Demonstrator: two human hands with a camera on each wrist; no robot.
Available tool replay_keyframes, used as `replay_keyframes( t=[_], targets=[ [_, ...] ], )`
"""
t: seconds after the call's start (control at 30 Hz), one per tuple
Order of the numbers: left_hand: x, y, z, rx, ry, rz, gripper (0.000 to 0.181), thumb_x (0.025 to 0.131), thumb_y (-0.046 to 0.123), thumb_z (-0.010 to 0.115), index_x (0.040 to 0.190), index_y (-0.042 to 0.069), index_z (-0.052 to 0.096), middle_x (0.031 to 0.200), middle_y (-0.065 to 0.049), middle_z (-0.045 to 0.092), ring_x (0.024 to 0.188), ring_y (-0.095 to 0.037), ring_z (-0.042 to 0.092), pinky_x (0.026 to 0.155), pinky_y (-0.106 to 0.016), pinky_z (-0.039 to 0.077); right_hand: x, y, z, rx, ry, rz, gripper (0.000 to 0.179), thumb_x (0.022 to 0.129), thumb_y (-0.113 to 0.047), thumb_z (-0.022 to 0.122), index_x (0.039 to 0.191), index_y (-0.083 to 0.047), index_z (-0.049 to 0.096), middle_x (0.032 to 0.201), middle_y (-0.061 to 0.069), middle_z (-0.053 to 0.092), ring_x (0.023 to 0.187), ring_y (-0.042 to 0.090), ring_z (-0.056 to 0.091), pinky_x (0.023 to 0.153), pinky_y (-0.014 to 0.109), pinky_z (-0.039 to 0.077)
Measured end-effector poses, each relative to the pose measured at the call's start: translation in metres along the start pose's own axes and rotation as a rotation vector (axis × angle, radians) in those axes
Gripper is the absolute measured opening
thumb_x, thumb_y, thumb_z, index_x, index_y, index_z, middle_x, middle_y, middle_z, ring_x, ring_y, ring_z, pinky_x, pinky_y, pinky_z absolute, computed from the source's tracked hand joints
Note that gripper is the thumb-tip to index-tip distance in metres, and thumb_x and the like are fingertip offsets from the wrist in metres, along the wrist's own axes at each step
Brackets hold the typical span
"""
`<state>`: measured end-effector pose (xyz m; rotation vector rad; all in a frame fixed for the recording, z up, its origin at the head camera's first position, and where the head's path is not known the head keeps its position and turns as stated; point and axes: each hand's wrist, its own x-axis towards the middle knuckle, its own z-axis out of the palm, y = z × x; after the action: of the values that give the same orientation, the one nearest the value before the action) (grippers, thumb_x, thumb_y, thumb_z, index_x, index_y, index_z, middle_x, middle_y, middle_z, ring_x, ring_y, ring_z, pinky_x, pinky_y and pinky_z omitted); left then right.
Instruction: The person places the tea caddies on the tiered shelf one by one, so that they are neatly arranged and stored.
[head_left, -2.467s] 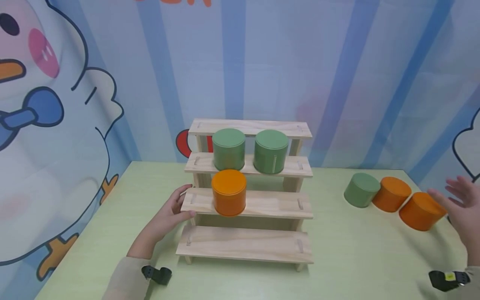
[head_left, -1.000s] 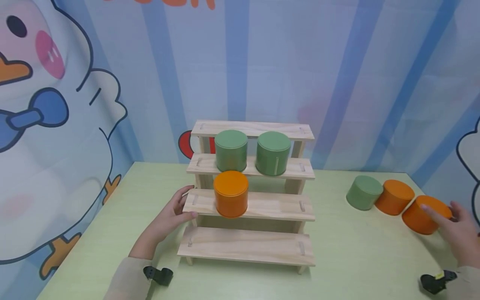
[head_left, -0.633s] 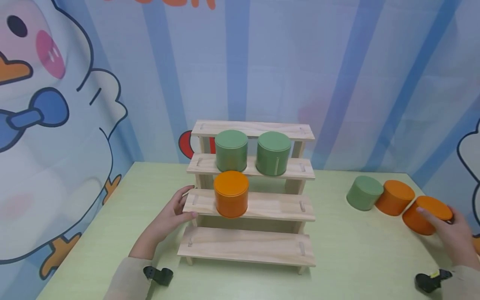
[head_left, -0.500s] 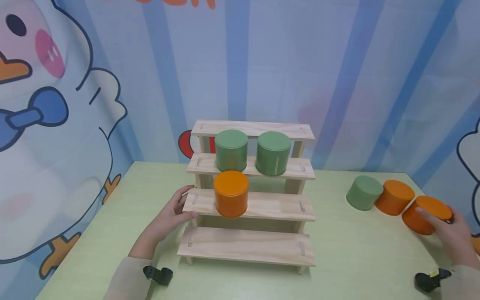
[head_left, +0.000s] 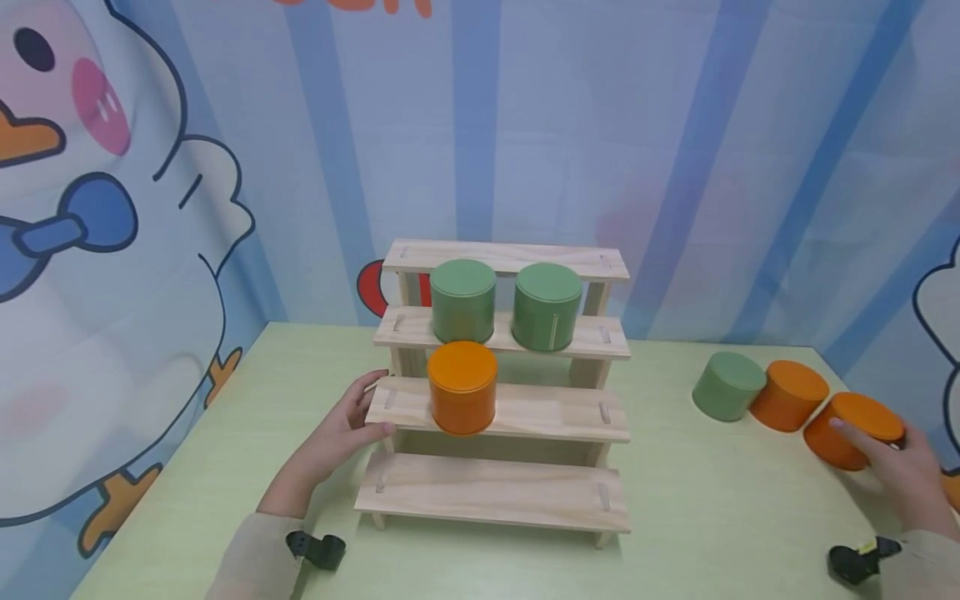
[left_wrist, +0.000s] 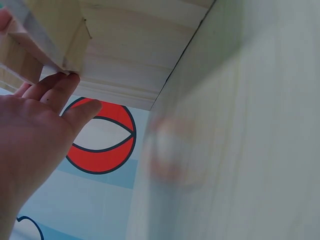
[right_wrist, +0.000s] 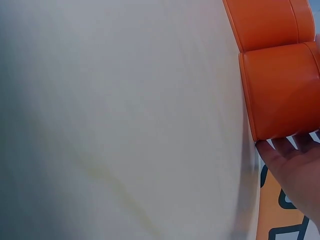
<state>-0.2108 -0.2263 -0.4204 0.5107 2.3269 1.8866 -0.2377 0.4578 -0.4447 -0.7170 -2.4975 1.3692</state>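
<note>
A stepped wooden display shelf (head_left: 491,492) stands mid-table. My left hand (head_left: 337,437) grips the left end of its second tier from the bottom, thumb at the front edge, fingers behind; the left wrist view shows the fingertips against the wooden support (left_wrist: 57,35). Far right, my right hand (head_left: 903,467) holds the nearest orange tin (head_left: 832,442) by its side, the thumb across the front. The right wrist view has fingers touching that tin (right_wrist: 282,92), which still stands on the table. Beside it are another orange tin (head_left: 787,400) and a green tin (head_left: 726,387).
On the shelf, two green tins (head_left: 462,304) stand on the third tier and one orange tin (head_left: 462,392) on the second. A blue striped cloth (head_left: 547,125) with cartoon figures hangs behind the pale table (head_left: 690,517).
My right hand has come in leftward from beyond the right tin and now has its thumb and fingers around it. The left hand keeps its hold on the shelf.
</note>
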Motion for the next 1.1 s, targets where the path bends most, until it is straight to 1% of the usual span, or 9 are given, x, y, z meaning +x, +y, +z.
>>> replay_keyframes(
  t=[0.37,0.6,0.67,0.77,0.87,0.97,1.03,1.07,1.1],
  targets=[
    [-0.001,0.000,0.000,0.007,0.002,0.008,0.078,0.091,0.010,0.064,0.151,0.006,0.015,0.152,-0.024,0.031,0.129,-0.043,0.042,0.107,-0.056,0.035,0.001,0.002,-0.001,-0.024,0.012,-0.002,0.093,0.092,-0.052,0.052,0.151,0.006,0.010,0.152,0.034,0.018,0.132,0.053,0.025,0.105,0.064,0.029],
    [-0.001,-0.001,0.000,0.013,0.007,0.002,0.078,0.091,0.011,0.064,0.151,0.007,0.016,0.153,-0.022,0.031,0.130,-0.042,0.041,0.107,-0.056,0.034,0.002,0.000,-0.009,-0.039,0.010,0.040,0.098,0.091,-0.056,0.050,0.151,0.005,0.002,0.155,0.033,0.008,0.137,0.053,0.018,0.106,0.064,0.027],
    [-0.001,-0.001,0.000,0.011,0.007,0.001,0.078,0.091,0.011,0.064,0.151,0.008,0.016,0.153,-0.022,0.031,0.130,-0.042,0.041,0.107,-0.056,0.034,0.005,0.001,-0.012,-0.062,0.024,0.027,0.098,0.091,-0.056,0.051,0.151,0.005,0.003,0.155,0.033,0.009,0.137,0.053,0.019,0.106,0.064,0.028],
    [0.000,-0.001,0.000,0.009,0.007,0.000,0.078,0.091,0.011,0.064,0.151,0.008,0.016,0.153,-0.022,0.031,0.130,-0.042,0.041,0.107,-0.055,0.034,0.019,0.010,-0.015,-0.082,0.057,0.002,0.094,0.092,-0.055,0.050,0.151,0.004,0.008,0.154,0.033,0.015,0.134,0.052,0.024,0.106,0.063,0.029],
    [0.000,0.000,-0.001,0.011,0.007,-0.001,0.078,0.091,0.011,0.064,0.151,0.008,0.016,0.153,-0.022,0.030,0.131,-0.042,0.041,0.107,-0.055,0.034,0.045,0.034,-0.017,-0.082,0.102,-0.034,0.093,0.090,-0.056,0.052,0.153,-0.001,0.011,0.153,0.032,0.019,0.130,0.050,0.027,0.105,0.061,0.031],
    [0.001,0.000,-0.001,0.007,0.003,0.001,0.078,0.091,0.011,0.064,0.151,0.007,0.015,0.153,-0.022,0.029,0.131,-0.043,0.040,0.107,-0.056,0.034,0.070,0.056,-0.019,-0.083,0.136,-0.055,0.091,0.088,-0.056,0.055,0.155,-0.010,0.014,0.151,0.028,0.025,0.125,0.045,0.032,0.103,0.057,0.036],
    [0.001,0.000,0.000,0.004,0.004,0.000,0.079,0.090,0.010,0.064,0.151,0.006,0.014,0.153,-0.023,0.029,0.131,-0.043,0.040,0.107,-0.056,0.034,0.079,0.061,-0.022,-0.094,0.146,-0.056,0.089,0.088,-0.055,0.057,0.155,-0.014,0.015,0.144,0.025,0.033,0.117,0.038,0.038,0.098,0.051,0.041],
    [0.001,0.000,0.000,0.003,0.004,0.000,0.079,0.090,0.010,0.064,0.151,0.006,0.014,0.153,-0.023,0.029,0.131,-0.043,0.040,0.107,-0.056,0.034,0.082,0.063,-0.024,-0.098,0.152,-0.062,0.088,0.087,-0.055,0.058,0.155,-0.015,0.017,0.137,0.020,0.040,0.111,0.032,0.043,0.095,0.048,0.043],
    [0.001,-0.001,0.000,0.003,0.004,0.000,0.079,0.090,0.010,0.064,0.151,0.005,0.014,0.153,-0.023,0.030,0.130,-0.043,0.040,0.107,-0.056,0.034,0.084,0.065,-0.025,-0.086,0.155,-0.082,0.087,0.087,-0.054,0.060,0.154,-0.017,0.020,0.129,0.012,0.045,0.104,0.025,0.046,0.090,0.040,0.046]
  ],
)
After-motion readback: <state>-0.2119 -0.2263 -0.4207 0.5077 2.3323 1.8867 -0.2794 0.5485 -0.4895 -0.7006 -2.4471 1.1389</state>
